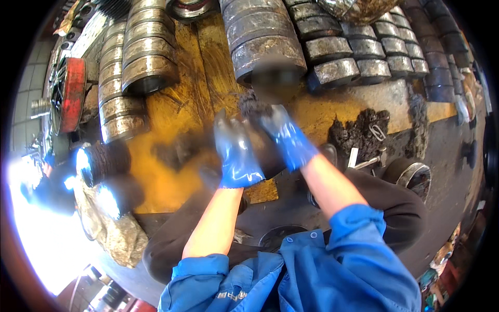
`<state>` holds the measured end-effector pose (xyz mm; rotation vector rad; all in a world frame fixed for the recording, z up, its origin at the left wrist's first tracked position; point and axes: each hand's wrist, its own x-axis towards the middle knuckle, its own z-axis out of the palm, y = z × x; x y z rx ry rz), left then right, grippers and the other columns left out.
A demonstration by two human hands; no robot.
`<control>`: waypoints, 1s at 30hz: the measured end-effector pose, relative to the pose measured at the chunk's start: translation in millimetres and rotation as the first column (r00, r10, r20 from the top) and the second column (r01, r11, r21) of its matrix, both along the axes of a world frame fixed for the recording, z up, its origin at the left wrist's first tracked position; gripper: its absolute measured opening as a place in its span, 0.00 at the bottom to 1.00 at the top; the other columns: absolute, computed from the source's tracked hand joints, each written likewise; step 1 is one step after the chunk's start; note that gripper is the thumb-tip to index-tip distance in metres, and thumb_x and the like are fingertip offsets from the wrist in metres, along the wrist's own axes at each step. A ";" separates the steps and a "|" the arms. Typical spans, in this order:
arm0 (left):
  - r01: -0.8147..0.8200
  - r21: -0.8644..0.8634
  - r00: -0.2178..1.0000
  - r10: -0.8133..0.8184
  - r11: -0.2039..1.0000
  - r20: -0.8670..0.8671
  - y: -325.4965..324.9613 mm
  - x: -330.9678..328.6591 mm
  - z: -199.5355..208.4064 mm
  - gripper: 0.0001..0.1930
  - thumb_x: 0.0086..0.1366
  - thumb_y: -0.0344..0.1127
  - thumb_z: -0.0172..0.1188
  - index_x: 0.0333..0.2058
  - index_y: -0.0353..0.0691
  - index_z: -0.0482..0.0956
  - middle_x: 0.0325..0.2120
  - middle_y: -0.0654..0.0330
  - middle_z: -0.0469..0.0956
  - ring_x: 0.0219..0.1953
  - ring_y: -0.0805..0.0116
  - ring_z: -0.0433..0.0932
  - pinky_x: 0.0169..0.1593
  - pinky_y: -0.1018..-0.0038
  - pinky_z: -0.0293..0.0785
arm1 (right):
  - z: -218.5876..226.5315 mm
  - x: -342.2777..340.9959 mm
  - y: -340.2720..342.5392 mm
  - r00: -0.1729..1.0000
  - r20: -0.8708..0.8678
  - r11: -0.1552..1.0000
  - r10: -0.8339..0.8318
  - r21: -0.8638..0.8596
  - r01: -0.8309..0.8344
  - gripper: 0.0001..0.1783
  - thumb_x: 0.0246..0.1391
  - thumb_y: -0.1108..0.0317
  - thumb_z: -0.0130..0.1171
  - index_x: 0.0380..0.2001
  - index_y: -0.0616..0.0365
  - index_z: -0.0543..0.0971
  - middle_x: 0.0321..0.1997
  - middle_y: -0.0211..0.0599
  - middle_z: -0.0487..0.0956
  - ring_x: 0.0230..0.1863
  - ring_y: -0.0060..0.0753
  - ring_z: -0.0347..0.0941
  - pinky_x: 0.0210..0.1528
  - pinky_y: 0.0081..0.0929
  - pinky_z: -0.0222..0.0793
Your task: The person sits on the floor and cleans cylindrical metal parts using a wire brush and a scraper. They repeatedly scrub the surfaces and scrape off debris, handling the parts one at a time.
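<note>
Both my hands wear blue coated gloves, darkened with grease at the fingers. My left hand (235, 153) lies along the left side of a dark, brownish cylinder (266, 151) between my hands. Its fingers point away from me and their tips are smeared by motion. My right hand (285, 136) is over the far right side of this cylinder, fingers bent round a dark, greasy wad of rag (253, 106). The far row of thick metal rings (267, 49) ends just beyond my fingers. A blurred dark patch hides part of its near end.
More rows of metal rings stand at far left (150, 73) and far right (335, 72). Greasy dark clumps (358, 132) lie to the right, near a hammer (368, 160) and a loose ring (416, 179). A red reel (73, 94) stands left. Yellowish board (192, 73) lies beneath.
</note>
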<state>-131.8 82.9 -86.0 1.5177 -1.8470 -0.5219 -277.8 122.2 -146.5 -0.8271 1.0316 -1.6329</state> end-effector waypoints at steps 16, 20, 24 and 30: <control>0.001 0.302 0.992 0.037 0.953 -0.121 -3.7 -3.8 11.7 0.18 0.77 0.32 0.51 0.59 0.29 0.76 0.39 0.54 0.84 0.36 0.71 0.78 0.41 0.76 0.76 | 3.5 -4.9 18.3 0.999 -0.013 0.997 -0.039 -0.071 0.038 0.23 0.62 0.66 0.63 0.59 0.59 0.79 0.58 0.38 0.83 0.60 0.30 0.78 0.66 0.31 0.71; 0.096 0.287 0.941 0.008 0.953 -0.339 -8.3 9.7 -5.3 0.17 0.77 0.30 0.51 0.60 0.28 0.75 0.36 0.61 0.79 0.32 0.78 0.73 0.35 0.80 0.72 | 29.5 -10.1 8.4 0.994 0.098 0.994 0.042 -0.104 -0.032 0.23 0.60 0.65 0.64 0.57 0.60 0.80 0.57 0.38 0.84 0.61 0.30 0.78 0.65 0.32 0.72; 0.095 0.356 0.946 0.027 0.930 -0.323 -12.4 9.8 -8.6 0.17 0.78 0.30 0.51 0.60 0.29 0.75 0.35 0.63 0.78 0.32 0.78 0.72 0.37 0.82 0.72 | 44.8 -31.2 -11.2 0.779 -0.626 1.000 0.008 -0.009 -0.017 0.27 0.64 0.62 0.61 0.63 0.63 0.74 0.58 0.44 0.83 0.62 0.37 0.78 0.63 0.36 0.75; 0.093 0.134 0.995 -0.097 0.987 0.023 -18.6 24.7 -38.5 0.17 0.77 0.29 0.50 0.60 0.29 0.74 0.41 0.60 0.81 0.37 0.77 0.75 0.41 0.81 0.74 | 12.7 -61.1 -26.4 0.994 0.033 0.987 -0.104 -0.120 0.107 0.22 0.61 0.75 0.60 0.59 0.62 0.75 0.57 0.46 0.82 0.56 0.39 0.82 0.59 0.36 0.81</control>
